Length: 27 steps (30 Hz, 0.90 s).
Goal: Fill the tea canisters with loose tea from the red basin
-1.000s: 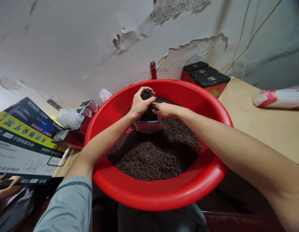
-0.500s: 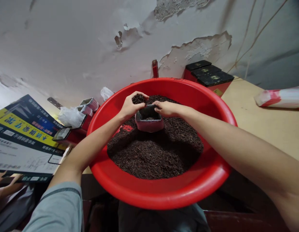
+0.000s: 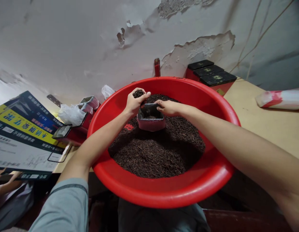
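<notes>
A large red plastic basin (image 3: pixel 163 195) holds a mound of dark dried leaves (image 3: pixel 151 158) that look like loose tea. In it sits a small open foil-lined bag (image 3: pixel 151 125), with some leaves visible inside. My left hand (image 3: pixel 136 102), at the bag's left side, is cupped around a handful of the leaves, its thumb over the near side. On the bag's right rim, my right hand (image 3: pixel 170 108) pinches the edge between thumb and fingers; the fingertips inside are partly hidden. A red patch (image 3: pixel 128 126) shows among the leaves to the left.
Red boxes with black lids (image 3: pixel 218 78) stand behind the basin. A wrapped roll (image 3: pixel 281 98) lies on the table (image 3: pixel 257 132) at right. At left are a plastic bag (image 3: pixel 71 114), an open red box (image 3: pixel 73 134) and a printed carton (image 3: pixel 26 138), with another person's hands below it.
My left hand has tilted over beside the bag's opening, and less of its handful shows. My right hand keeps its pinch on the rim. The view has shifted slightly.
</notes>
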Available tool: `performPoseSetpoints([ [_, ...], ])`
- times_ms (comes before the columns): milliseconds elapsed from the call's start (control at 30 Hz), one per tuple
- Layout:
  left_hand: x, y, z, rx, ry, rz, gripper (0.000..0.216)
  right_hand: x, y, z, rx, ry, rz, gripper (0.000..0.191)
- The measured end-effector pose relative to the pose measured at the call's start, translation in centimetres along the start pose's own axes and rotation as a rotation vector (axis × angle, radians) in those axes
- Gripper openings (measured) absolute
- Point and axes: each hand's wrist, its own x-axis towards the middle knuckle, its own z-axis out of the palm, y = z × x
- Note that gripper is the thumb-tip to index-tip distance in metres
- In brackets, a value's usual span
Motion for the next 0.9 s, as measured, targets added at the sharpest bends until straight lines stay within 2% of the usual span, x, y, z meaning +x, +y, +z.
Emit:
performPoseSetpoints([
  [200,0.1,-0.4,1.4,-0.049,0.036,-0.027,0.045,-0.3,-0.4,-0.2,0.015,-0.022,0.018,0.049],
  [433,0.4,-1.5,1.6,-0.035,0.087,0.154,0.043,-0.1,-0.1,-0.1,0.015,-0.020,0.013,0.049],
  [533,0.6,-1.8,1.6,-0.016,0.100,0.181,0.042,0.1,0.1,0.0,0.014,-0.013,0.005,0.049],
  [900,0.6,-2.8,1.2,0.194,0.017,0.231,0.036,0.2,0.1,0.1,0.006,-0.018,0.016,0.051],
])
